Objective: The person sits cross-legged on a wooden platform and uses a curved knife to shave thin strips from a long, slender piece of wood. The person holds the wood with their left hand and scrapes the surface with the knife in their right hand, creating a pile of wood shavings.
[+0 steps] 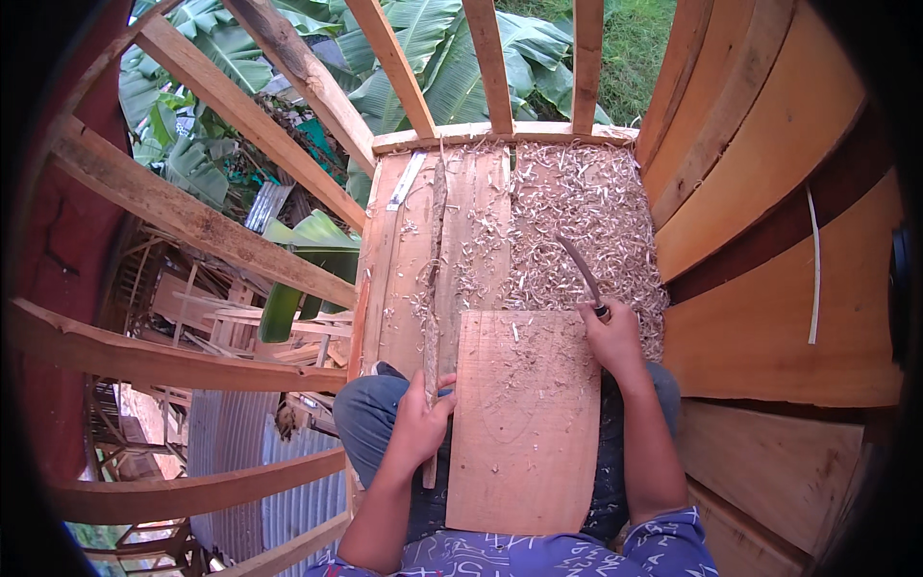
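My left hand (420, 418) is closed round a long, thin wooden stick (435, 279) with a rough, patchy surface. Its lower end sticks out below the hand and its far end reaches toward the far edge of the floor. In my right hand (613, 338) is a knife (579, 265) with a slim, curved blade that points up and to the left, apart from the stick. Across my lap lies a flat wooden board (524, 423), sprinkled with small shavings, with my right hand by its upper right corner.
Curled wood shavings (586, 212) cover much of the plank floor (413, 260), thickest at the right. A pale strip (407, 181) lies at the far left. Wooden slats (221, 245) rail the left and far sides; a board wall (779, 327) stands on the right. Banana leaves (423, 67) show beyond.
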`<state>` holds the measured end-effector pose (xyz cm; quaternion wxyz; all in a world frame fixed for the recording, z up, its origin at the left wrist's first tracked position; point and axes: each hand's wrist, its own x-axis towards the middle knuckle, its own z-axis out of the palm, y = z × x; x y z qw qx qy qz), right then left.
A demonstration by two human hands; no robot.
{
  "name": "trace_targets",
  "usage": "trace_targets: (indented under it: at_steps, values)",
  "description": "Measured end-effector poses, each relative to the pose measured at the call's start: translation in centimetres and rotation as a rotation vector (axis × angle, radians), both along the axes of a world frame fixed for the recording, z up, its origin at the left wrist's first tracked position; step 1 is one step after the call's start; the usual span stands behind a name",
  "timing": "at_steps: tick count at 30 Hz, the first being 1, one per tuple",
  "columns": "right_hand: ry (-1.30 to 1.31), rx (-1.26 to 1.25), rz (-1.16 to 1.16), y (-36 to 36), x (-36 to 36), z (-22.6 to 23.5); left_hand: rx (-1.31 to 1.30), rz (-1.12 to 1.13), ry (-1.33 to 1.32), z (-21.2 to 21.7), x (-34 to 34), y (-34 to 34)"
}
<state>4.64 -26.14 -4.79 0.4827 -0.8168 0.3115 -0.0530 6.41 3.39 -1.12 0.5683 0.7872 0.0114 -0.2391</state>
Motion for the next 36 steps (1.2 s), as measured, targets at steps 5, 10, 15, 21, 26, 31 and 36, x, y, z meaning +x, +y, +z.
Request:
trace_targets:
  at_steps: [5,10,15,21,26,31,36]
  values:
    - [-0.023,0.004,0.014,2.3,-2.8,0.7,0.033,-0.071,-0.071,2.3,-2.9,1.8]
    - [-0.014,-0.031,0.038,3.4,-5.1,0.7,-0.091,-0.112,0.015,4.7,-4.2,2.5]
    - [0.064,-0.075,0.045,4.0,-6.8,2.5,-0.075,-0.145,-0.09,8.3,-4.8,3.2]
    - [0.009,0.031,0.005,5.7,-7.8,7.2,-0.169,-0.222,-0.289,8.4,-6.6,4.5]
    - [-0.46,-0.036,0.048,7.2,-9.9,11.8,-0.298,-0.292,-0.05,9.8,-7.8,6.1]
    - [-0.518,-0.652,0.503,10.7,-11.4,15.6,-0.236,-0.44,-0.153,11.0,-8.8,6.0]
    - [-0.428,-0.815,0.342,7.0,-8.2,14.7,-0.115,-0.48,-0.004,12.5,-9.5,4.6]
